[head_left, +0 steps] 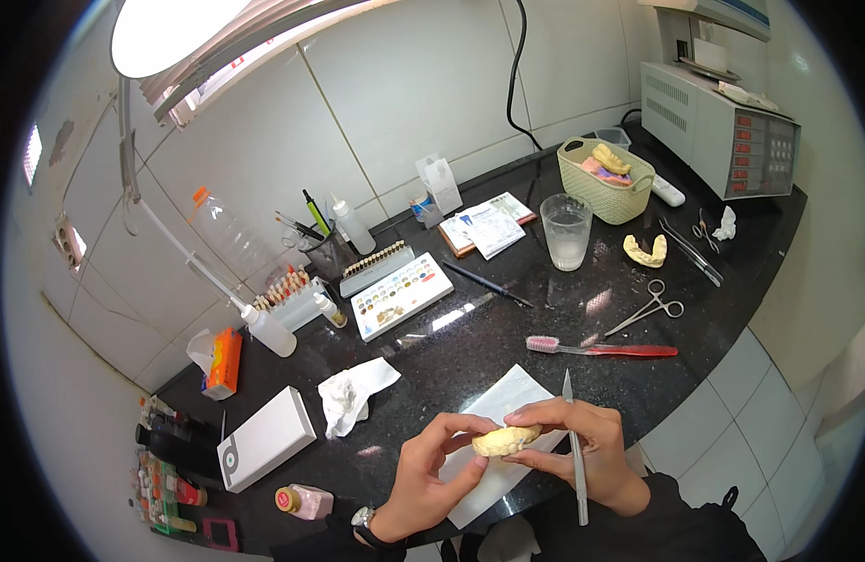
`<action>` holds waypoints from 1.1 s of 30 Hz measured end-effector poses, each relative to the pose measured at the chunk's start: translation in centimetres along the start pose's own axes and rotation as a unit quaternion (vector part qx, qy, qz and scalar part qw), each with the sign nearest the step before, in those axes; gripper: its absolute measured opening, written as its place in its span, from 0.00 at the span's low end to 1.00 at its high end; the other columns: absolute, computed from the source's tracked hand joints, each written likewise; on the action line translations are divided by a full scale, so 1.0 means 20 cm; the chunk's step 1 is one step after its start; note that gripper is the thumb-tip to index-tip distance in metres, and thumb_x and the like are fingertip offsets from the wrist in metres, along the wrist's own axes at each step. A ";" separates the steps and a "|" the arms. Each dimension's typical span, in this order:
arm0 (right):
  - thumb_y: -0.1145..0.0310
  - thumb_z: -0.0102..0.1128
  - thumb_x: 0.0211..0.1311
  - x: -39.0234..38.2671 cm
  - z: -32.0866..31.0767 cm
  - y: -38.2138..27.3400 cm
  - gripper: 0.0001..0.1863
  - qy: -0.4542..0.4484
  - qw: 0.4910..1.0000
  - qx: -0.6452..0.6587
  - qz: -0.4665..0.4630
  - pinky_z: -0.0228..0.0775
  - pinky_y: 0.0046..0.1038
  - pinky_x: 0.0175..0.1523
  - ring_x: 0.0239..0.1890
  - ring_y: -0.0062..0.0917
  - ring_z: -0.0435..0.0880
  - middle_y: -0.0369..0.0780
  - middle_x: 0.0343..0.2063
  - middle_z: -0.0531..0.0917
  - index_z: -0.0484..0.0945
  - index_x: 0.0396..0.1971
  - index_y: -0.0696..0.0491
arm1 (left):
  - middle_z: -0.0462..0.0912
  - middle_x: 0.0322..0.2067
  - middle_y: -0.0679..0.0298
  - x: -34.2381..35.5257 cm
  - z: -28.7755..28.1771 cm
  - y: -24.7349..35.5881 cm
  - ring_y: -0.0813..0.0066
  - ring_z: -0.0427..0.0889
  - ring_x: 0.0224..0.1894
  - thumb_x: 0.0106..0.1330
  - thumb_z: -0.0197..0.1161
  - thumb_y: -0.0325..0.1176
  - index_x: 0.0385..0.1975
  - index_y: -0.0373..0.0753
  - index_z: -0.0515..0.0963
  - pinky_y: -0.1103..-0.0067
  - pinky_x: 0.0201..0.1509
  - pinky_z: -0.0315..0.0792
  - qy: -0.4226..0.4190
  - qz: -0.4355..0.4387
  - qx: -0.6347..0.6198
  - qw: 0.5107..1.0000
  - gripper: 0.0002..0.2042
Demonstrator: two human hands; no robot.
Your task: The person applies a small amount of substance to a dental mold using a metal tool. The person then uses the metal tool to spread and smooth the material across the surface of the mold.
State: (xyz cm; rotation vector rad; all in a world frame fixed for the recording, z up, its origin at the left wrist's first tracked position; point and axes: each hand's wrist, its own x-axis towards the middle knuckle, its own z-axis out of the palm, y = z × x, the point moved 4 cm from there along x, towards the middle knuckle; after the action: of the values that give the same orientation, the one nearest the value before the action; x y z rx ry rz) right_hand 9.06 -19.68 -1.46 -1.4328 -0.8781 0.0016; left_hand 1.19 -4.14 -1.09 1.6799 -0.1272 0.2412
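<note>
A pale yellow dental cast [505,441] is held between both hands above a white paper sheet [493,487]. My left hand [431,473] closes on its left end with thumb and fingers. At the other end, my right hand [592,454] pinches the cast too. A slim metal scalpel [578,459] is tucked between my right fingers, its pointed blade facing up and away from me. My fingers cover part of the cast.
Beyond my hands lie a red toothbrush [629,351], a hemostat [650,309], tweezers [692,253] and another dental cast [645,250]. A plastic cup [565,234] and a green basket [606,187] stand behind. Crumpled tissue [353,393] and a white box [267,438] are left.
</note>
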 end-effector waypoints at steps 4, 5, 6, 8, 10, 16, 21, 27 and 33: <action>0.74 0.70 0.45 -0.01 0.00 0.03 0.16 0.001 1.000 -0.003 -0.012 0.75 0.22 0.38 0.35 0.25 0.84 0.41 0.36 0.84 0.80 0.38 0.55 | 0.71 0.46 0.56 0.02 -0.02 -0.01 0.70 0.71 0.54 0.63 0.52 0.22 0.48 0.29 0.65 0.70 0.61 0.64 -0.026 -0.038 -0.071 0.996 0.14; 0.74 0.70 0.45 0.00 -0.01 0.02 0.16 -0.001 1.000 -0.015 -0.022 0.75 0.21 0.38 0.34 0.25 0.84 0.41 0.36 0.84 0.80 0.38 0.55 | 0.71 0.46 0.56 0.02 -0.02 -0.01 0.70 0.71 0.53 0.63 0.52 0.22 0.48 0.29 0.65 0.70 0.61 0.64 -0.027 -0.041 -0.073 0.996 0.14; 0.74 0.70 0.45 0.00 -0.01 0.02 0.16 -0.002 1.000 -0.020 -0.020 0.74 0.21 0.38 0.34 0.24 0.84 0.41 0.36 0.84 0.80 0.38 0.54 | 0.71 0.46 0.56 0.02 -0.02 -0.02 0.70 0.71 0.53 0.63 0.52 0.22 0.48 0.29 0.65 0.70 0.61 0.64 -0.027 -0.044 -0.074 0.996 0.14; 0.75 0.70 0.45 -0.01 -0.01 0.02 0.16 -0.002 0.999 -0.030 -0.018 0.74 0.21 0.37 0.34 0.24 0.84 0.41 0.35 0.84 0.81 0.38 0.54 | 0.71 0.46 0.57 0.03 -0.01 -0.02 0.71 0.71 0.53 0.63 0.52 0.22 0.48 0.29 0.65 0.71 0.60 0.64 -0.029 -0.051 -0.080 0.995 0.14; 0.75 0.70 0.45 -0.01 -0.02 0.03 0.16 0.000 1.000 -0.028 -0.012 0.74 0.20 0.37 0.34 0.23 0.84 0.40 0.35 0.84 0.81 0.38 0.54 | 0.72 0.45 0.57 0.04 0.00 0.00 0.71 0.71 0.52 0.63 0.51 0.22 0.48 0.30 0.64 0.71 0.60 0.64 -0.033 -0.057 -0.089 0.994 0.14; 0.78 0.67 0.48 0.00 0.00 0.03 0.16 0.004 1.000 -0.009 0.027 0.75 0.21 0.41 0.36 0.23 0.84 0.41 0.38 0.83 0.80 0.40 0.55 | 0.72 0.46 0.57 0.04 -0.02 -0.02 0.72 0.72 0.51 0.64 0.53 0.24 0.48 0.31 0.65 0.71 0.60 0.64 -0.030 -0.050 -0.092 0.994 0.13; 0.83 0.61 0.52 0.01 0.02 0.04 0.17 -0.002 0.996 0.042 0.079 0.75 0.25 0.50 0.44 0.26 0.82 0.43 0.42 0.82 0.77 0.44 0.58 | 0.72 0.47 0.58 0.03 -0.03 -0.03 0.72 0.71 0.53 0.62 0.58 0.25 0.49 0.31 0.67 0.70 0.62 0.63 -0.024 -0.053 -0.067 0.996 0.16; 0.85 0.58 0.53 0.02 0.02 0.05 0.17 -0.008 0.993 0.060 0.099 0.73 0.26 0.54 0.47 0.28 0.81 0.45 0.44 0.81 0.75 0.45 0.61 | 0.75 0.49 0.55 0.03 -0.03 -0.01 0.71 0.74 0.53 0.60 0.61 0.24 0.50 0.30 0.71 0.73 0.61 0.65 -0.013 -0.032 -0.074 0.997 0.18; 0.84 0.58 0.54 0.01 0.05 0.06 0.16 -0.024 0.993 0.057 0.101 0.72 0.27 0.55 0.48 0.29 0.80 0.46 0.45 0.80 0.74 0.45 0.63 | 0.78 0.45 0.54 0.02 -0.04 0.02 0.71 0.76 0.50 0.55 0.65 0.21 0.47 0.29 0.75 0.76 0.57 0.68 -0.008 -0.026 -0.065 0.998 0.18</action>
State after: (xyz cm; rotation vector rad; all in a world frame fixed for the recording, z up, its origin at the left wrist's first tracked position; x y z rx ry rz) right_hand 9.38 -18.53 -2.51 -1.4139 -0.7574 0.2365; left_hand 1.46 -3.31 -0.53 1.5534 -0.1095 0.1770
